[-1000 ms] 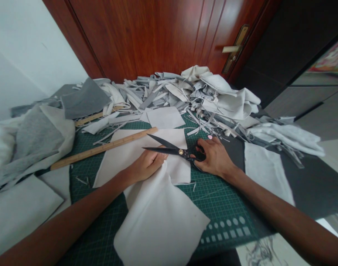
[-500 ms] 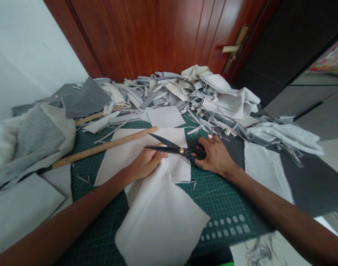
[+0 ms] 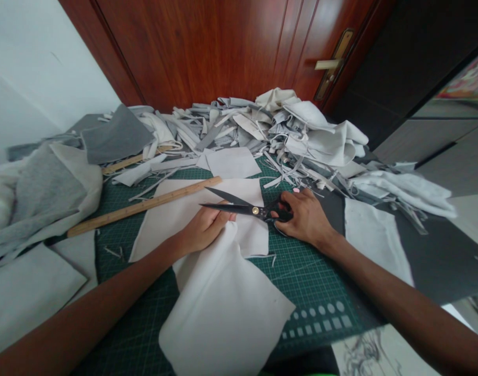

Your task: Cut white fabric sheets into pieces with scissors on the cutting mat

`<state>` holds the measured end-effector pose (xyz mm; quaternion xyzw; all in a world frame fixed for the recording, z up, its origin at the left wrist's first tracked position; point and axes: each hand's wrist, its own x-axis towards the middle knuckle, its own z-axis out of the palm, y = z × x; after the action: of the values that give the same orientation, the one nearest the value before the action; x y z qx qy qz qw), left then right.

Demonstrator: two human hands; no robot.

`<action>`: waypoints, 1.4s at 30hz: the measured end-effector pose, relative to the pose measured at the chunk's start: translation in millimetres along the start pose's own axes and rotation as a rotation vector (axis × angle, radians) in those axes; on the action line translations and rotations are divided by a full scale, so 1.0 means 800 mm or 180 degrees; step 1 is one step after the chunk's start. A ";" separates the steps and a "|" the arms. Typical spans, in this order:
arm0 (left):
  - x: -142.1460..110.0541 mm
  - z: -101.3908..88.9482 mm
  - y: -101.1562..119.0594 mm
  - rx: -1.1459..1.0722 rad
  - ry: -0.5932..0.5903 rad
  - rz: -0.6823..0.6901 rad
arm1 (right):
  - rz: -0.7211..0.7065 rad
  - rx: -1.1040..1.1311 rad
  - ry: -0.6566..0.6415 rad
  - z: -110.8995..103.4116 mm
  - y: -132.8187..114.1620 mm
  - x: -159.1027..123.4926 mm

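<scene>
In my right hand (image 3: 304,215) is a pair of black scissors (image 3: 255,210), fingers through the handles and the blades parted, pointing left. My left hand (image 3: 206,227) pinches the top of a white fabric piece (image 3: 228,303) just under the lower blade. That fabric drapes down toward me, its near end wide and loose. Beneath it, another white fabric sheet (image 3: 154,230) lies flat on the green cutting mat (image 3: 309,282). A wooden ruler (image 3: 144,206) rests slantwise over the sheet's left part. The blades partly cover my left fingertips.
A heap of grey and white fabric scraps (image 3: 231,122) lines the back of the table by the wooden door (image 3: 207,47). Folded cloth (image 3: 54,183) and cut pieces (image 3: 31,292) lie at left. A white cloth piece (image 3: 375,235) sits on the dark surface at right.
The view has shifted very slightly. Both hands, the scissors and the draped fabric keep nearly the same positions relative to one another, and the blades stay parted.
</scene>
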<state>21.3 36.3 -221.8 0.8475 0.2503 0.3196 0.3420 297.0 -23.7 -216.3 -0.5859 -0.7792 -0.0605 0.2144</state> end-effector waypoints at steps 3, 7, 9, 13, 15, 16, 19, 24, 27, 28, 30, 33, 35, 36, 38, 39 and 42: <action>0.000 0.000 0.001 0.0023 0.0010 -0.0049 | 0.0002 0.0004 0.0037 0.000 0.001 0.000; 0.000 0.001 0.003 -0.0024 0.0017 -0.0079 | -0.0018 0.0082 0.0101 -0.001 0.001 0.000; 0.001 0.001 0.003 -0.0117 0.0024 -0.0043 | 0.0000 0.0119 0.0122 -0.001 0.001 0.000; 0.003 0.002 0.003 -0.0248 0.0058 0.0041 | 0.0096 0.0192 0.0097 0.001 0.000 -0.001; 0.003 0.002 0.003 -0.0258 0.0079 0.0085 | 0.0149 0.0256 0.0048 0.002 -0.001 -0.001; 0.004 0.001 0.003 -0.0244 0.0081 0.0118 | 0.0149 0.0289 0.0009 0.002 0.000 -0.001; 0.004 0.001 0.005 -0.0169 0.0084 0.0217 | 0.0082 0.0337 -0.0094 0.002 0.001 -0.001; 0.005 0.000 0.010 -0.0092 0.0116 0.0265 | 0.0075 0.0296 -0.0098 0.001 0.003 0.001; 0.005 -0.001 0.009 -0.0006 0.0077 0.0310 | 0.0019 0.0251 -0.0142 0.000 0.003 0.001; 0.005 -0.001 0.009 0.0037 0.0069 0.0314 | 0.0000 0.0240 -0.0154 0.000 0.002 0.001; 0.005 -0.002 0.006 0.0128 0.0072 0.0332 | -0.0022 0.0214 -0.0141 0.000 0.001 0.001; 0.005 -0.002 0.002 0.0222 0.0085 0.0338 | -0.0025 0.0172 -0.0050 -0.001 0.000 0.001; 0.005 -0.002 0.001 0.0231 0.0097 0.0324 | -0.0019 0.0162 -0.0006 -0.001 0.000 0.001; 0.005 -0.002 0.000 0.0225 0.0095 0.0316 | -0.0012 0.0166 0.0003 0.000 -0.001 0.000; 0.004 -0.002 0.001 0.0219 0.0080 0.0292 | 0.0016 0.0180 0.0008 0.001 -0.001 0.000; 0.004 -0.002 0.001 0.0218 0.0070 0.0280 | 0.0034 0.0187 0.0004 0.001 -0.001 0.000; 0.003 -0.002 0.003 0.0222 0.0050 0.0252 | 0.0097 0.0184 -0.0010 0.003 -0.002 -0.001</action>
<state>22.5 37.3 -218.2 0.8656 0.2303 0.3305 0.2973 294.7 -24.0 -218.6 -0.5913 -0.7719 -0.0338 0.2309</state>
